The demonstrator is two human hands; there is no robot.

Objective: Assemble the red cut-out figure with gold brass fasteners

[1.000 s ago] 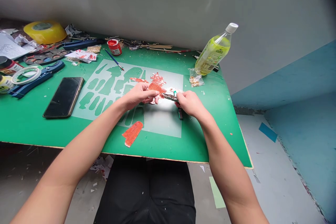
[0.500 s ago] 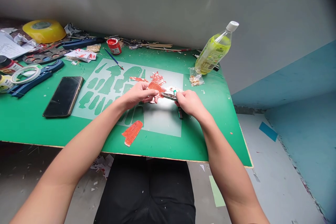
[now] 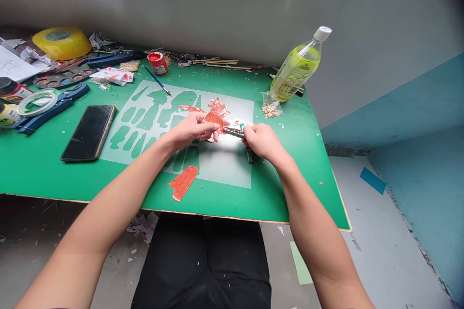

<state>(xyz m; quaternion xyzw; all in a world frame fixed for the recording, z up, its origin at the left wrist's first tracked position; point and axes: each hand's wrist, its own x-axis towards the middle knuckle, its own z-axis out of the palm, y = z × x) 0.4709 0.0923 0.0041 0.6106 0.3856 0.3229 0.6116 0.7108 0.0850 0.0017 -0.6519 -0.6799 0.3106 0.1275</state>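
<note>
My left hand [image 3: 189,131] pinches a small red-painted cut-out piece [image 3: 215,119] above a frosted plastic stencil sheet [image 3: 228,164] on the green table [image 3: 54,174]. My right hand [image 3: 263,141] is closed round a small metal tool [image 3: 234,131] with dark handles, its tip touching the red piece. More red-painted scraps [image 3: 218,105] lie just behind the hands. Another red cut-out [image 3: 183,182] lies on the table near the front edge.
A black phone [image 3: 89,132] lies left of the stencil. A red paint pot [image 3: 158,63], a brush [image 3: 158,81], a yellow tape roll [image 3: 61,41], blue pliers [image 3: 54,104] and a palette [image 3: 61,77] crowd the back left. A green drink bottle [image 3: 297,68] and small bag [image 3: 271,107] stand right.
</note>
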